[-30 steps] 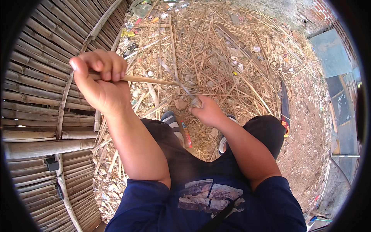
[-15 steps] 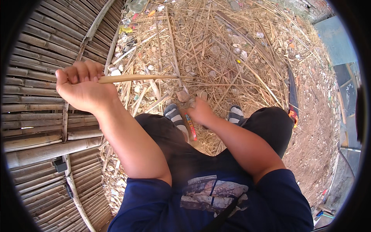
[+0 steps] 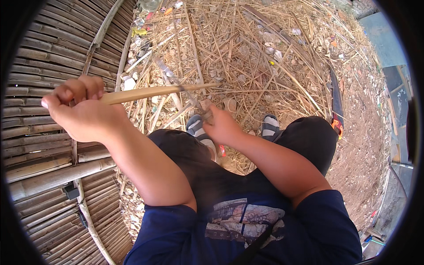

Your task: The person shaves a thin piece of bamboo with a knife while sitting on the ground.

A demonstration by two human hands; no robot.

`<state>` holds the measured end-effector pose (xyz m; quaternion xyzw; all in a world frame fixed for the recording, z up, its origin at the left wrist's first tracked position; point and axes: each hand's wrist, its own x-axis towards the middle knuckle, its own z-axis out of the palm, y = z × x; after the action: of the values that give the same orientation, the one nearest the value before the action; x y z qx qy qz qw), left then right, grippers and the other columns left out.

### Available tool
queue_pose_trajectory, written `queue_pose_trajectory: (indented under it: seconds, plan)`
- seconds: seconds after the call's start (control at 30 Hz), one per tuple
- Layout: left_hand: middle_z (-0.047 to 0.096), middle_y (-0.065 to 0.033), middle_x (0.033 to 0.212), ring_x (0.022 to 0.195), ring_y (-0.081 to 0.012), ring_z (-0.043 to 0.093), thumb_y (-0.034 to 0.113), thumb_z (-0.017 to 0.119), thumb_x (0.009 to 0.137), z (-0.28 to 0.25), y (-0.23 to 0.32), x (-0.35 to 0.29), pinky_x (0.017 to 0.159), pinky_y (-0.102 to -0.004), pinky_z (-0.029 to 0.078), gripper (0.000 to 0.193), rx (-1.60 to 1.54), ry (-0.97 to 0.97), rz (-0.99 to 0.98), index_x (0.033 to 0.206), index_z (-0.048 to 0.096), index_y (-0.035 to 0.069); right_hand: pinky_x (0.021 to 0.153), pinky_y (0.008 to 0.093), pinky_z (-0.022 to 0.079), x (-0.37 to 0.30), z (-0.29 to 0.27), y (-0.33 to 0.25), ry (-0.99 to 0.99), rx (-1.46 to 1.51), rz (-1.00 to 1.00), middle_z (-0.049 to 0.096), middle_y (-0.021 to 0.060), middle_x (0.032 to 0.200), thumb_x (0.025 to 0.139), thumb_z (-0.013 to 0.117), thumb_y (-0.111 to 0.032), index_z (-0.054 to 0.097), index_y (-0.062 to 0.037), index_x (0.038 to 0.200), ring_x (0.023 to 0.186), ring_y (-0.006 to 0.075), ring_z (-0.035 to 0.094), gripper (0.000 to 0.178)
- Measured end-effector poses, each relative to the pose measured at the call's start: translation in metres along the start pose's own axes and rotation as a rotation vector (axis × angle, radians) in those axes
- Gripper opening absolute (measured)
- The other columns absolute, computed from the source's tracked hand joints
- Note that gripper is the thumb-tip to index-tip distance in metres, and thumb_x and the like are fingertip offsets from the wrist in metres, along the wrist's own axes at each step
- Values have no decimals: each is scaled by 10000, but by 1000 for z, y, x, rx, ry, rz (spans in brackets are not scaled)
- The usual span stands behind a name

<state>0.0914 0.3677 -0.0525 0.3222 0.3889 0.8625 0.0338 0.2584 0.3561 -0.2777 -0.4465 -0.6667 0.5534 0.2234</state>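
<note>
My left hand (image 3: 81,104) is closed around the thick end of a pale bamboo strip (image 3: 141,93), raised at the left. The strip points right across my front and narrows to a thin tip. My right hand (image 3: 223,126), low in the middle between my knees, is wrapped round the handle of a knife (image 3: 165,70). Its greyish blade slants up and to the left, crossing the strip near its thinner part; blur hides whether the edge touches it. Most of the knife's handle is hidden by my fingers.
A handsaw (image 3: 336,99) with an orange handle lies on the ground beside my right knee. Dry straw and bamboo scraps (image 3: 247,57) cover the ground ahead. A bamboo slat wall (image 3: 39,106) rises close on the left. A red wrapper (image 3: 222,151) lies between my feet.
My left hand has moved left and slightly down with the bamboo strip. My right hand has shifted a little left, and the knife blade now slants up to the left across the strip.
</note>
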Motion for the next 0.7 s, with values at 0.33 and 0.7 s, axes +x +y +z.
queue_pose_trajectory:
  seconds: [0.33,0.7]
  plan:
    - [314,11,572,515,-123,282,416,466,896,-31,0,17,527,-290,233,382,-246,-236,-235,693,507,96,786,462,513,4,-16,-30,134,-69,-42,662,272,926,797,668,-200,583,21,1121,905,413,658,401]
    - [240,1,565,512,-137,204,351,506,979,-16,-9,14,533,-308,204,391,-108,15,-160,686,382,125,772,436,528,18,-4,29,58,-214,110,673,247,944,794,681,-226,590,-3,1158,876,379,677,436]
